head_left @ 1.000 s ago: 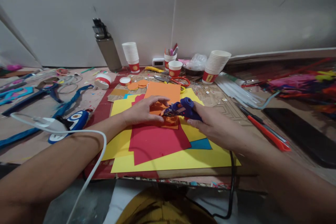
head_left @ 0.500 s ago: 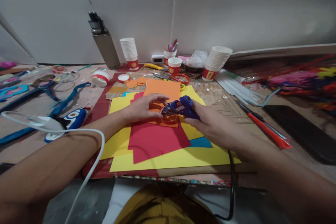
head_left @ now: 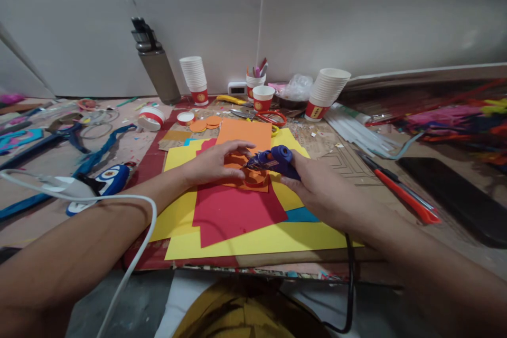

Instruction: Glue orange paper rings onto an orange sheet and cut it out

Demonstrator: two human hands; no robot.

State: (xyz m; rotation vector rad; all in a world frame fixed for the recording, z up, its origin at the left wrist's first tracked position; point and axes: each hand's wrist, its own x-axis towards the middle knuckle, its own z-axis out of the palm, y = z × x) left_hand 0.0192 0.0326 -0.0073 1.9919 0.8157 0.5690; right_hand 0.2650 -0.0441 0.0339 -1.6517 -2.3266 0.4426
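My right hand (head_left: pixel 303 171) is wrapped round a blue hot glue gun (head_left: pixel 282 157), its nozzle pointing left and down. A curled orange paper piece (head_left: pixel 256 177) lies under the nozzle, partly hidden by it. My left hand (head_left: pixel 216 162) curves round this piece from the left, thumb near its edge and index finger arched above; its other fingertips are hidden. Beneath are an orange sheet (head_left: pixel 245 132), a red sheet (head_left: pixel 237 214) and yellow sheets (head_left: pixel 253 243), with a blue corner (head_left: pixel 303 215) showing at the right.
Stacked paper cups (head_left: pixel 195 79), a bottle (head_left: pixel 158 71), orange-handled scissors (head_left: pixel 269 117) and orange paper discs (head_left: pixel 200 125) are at the back. On the right lie a red utility knife (head_left: pixel 407 198), a black phone (head_left: pixel 455 198) and white glue sticks (head_left: pixel 356 132). A white cable (head_left: pixel 152 211) crosses my left forearm.
The glue gun has shifted very slightly, with its nozzle staying by the orange piece. My left hand stays almost in place. The view has moved a little.
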